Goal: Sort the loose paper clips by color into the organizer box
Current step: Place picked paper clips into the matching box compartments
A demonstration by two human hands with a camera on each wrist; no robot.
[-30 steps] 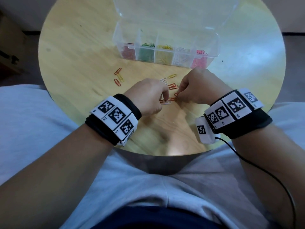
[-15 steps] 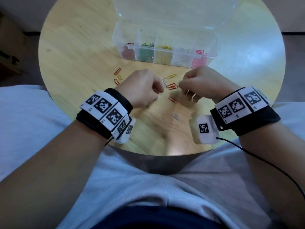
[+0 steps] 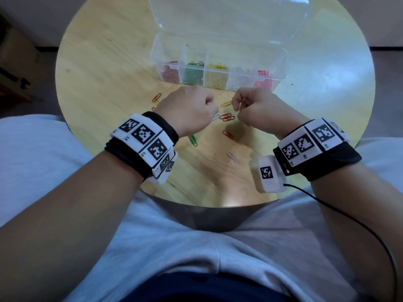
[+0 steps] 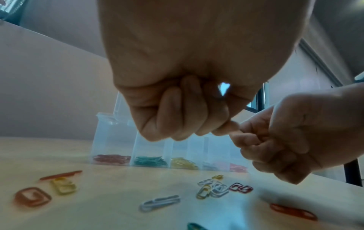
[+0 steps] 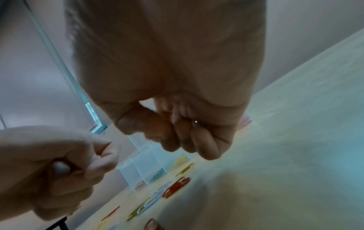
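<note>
The clear organizer box [image 3: 282,68] stands open at the table's far side. Its compartments hold, left to right, red, green, yellow, white and pink clips. Loose clips lie in front of it: a red pair [image 3: 227,117], a yellow one [image 3: 226,103], a green one [image 3: 193,140], a red one [image 3: 228,134] and a white one [image 3: 233,157]. My left hand [image 3: 214,107] and right hand [image 3: 236,108] hover just above them, a little apart, fingers curled. Each pinches something thin and pale between thumb and forefinger, seemingly a paper clip, mostly hidden by the fingers.
An orange clip [image 3: 157,97] and a yellow one [image 4: 63,185] lie to the left of my left hand. The round wooden table [image 3: 98,83] ends close to my lap. A black cable [image 3: 349,216] runs from my right wrist band. Dark furniture stands at far left.
Both hands have lifted from the clip cluster near the table's front and moved slightly toward the box. A red, a white and a green clip now lie uncovered where they were.
</note>
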